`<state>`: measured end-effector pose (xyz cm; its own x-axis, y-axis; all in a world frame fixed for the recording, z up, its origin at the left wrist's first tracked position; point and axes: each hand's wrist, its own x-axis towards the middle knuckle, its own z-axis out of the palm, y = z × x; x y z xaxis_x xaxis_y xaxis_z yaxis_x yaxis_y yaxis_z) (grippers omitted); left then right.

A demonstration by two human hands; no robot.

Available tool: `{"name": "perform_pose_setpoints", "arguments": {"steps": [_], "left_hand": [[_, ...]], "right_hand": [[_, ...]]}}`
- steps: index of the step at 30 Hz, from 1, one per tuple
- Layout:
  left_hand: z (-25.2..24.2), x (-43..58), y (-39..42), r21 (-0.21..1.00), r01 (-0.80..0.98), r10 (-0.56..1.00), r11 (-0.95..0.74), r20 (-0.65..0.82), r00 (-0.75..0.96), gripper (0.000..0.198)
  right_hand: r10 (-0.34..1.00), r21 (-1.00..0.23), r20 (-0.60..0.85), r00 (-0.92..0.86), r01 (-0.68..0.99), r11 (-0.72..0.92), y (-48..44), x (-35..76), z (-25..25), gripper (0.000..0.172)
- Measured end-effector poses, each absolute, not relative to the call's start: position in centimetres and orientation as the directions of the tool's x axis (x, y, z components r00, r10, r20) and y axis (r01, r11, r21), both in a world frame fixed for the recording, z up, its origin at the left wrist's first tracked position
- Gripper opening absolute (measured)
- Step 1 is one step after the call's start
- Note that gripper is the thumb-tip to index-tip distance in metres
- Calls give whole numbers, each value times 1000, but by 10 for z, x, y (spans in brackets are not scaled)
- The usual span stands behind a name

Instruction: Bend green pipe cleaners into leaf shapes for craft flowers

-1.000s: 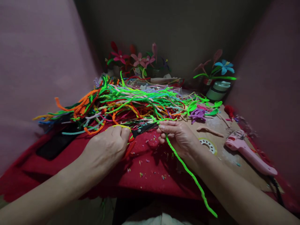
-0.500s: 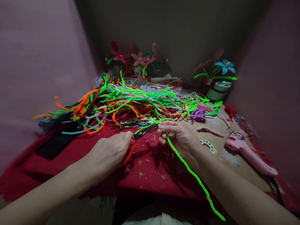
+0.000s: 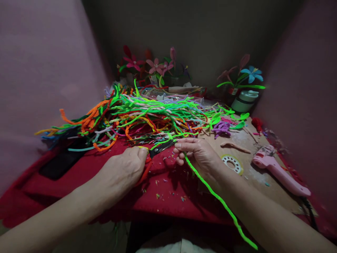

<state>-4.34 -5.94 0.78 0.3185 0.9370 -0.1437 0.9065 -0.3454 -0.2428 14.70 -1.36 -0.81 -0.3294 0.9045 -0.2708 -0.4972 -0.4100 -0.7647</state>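
Note:
My left hand (image 3: 133, 162) is closed around the red handles of a pair of scissors (image 3: 157, 150), whose dark blades point right toward my other hand. My right hand (image 3: 196, 151) pinches a bright green pipe cleaner (image 3: 214, 194) near its upper end, and the long free part hangs down to the right past my forearm. The blade tips reach my right fingertips; whether they touch the pipe cleaner is hidden. Just behind the scissors lies a heap of colourful pipe cleaners (image 3: 155, 110), mostly green, with orange, red and white ones among them.
On the right, a cardboard sheet (image 3: 231, 149) carries a pink glue gun (image 3: 281, 172), a white ring-shaped spool (image 3: 231, 164) and a purple fuzzy flower (image 3: 221, 129). A black phone (image 3: 59, 163) lies left. Fuzzy flowers (image 3: 155, 65) and a pale green jar (image 3: 244, 101) stand behind. Scraps dot the red cloth (image 3: 168, 202).
My right hand has shifted slightly left with the pipe cleaner, and its hanging end has swung a little right. The scissors look slightly more closed. My left hand's grip is unchanged.

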Motion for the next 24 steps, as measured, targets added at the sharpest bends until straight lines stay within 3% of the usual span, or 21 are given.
{"name": "perform_pose_setpoints", "arguments": {"steps": [11, 18, 24], "left_hand": [[8, -47, -62, 12, 915, 886, -402, -248, 392, 18], [9, -59, -57, -32, 936, 921, -352, -189, 340, 15], [-3, -62, -48, -10, 928, 919, -372, -145, 367, 17]], "right_hand": [[894, -769, -268, -358, -479, -422, -11, 148, -7, 11], [881, -781, -320, -349, -429, -454, -8, 152, -11, 12], [973, -828, -188, -135, -511, -231, -4, 156, -6, 14]]}}
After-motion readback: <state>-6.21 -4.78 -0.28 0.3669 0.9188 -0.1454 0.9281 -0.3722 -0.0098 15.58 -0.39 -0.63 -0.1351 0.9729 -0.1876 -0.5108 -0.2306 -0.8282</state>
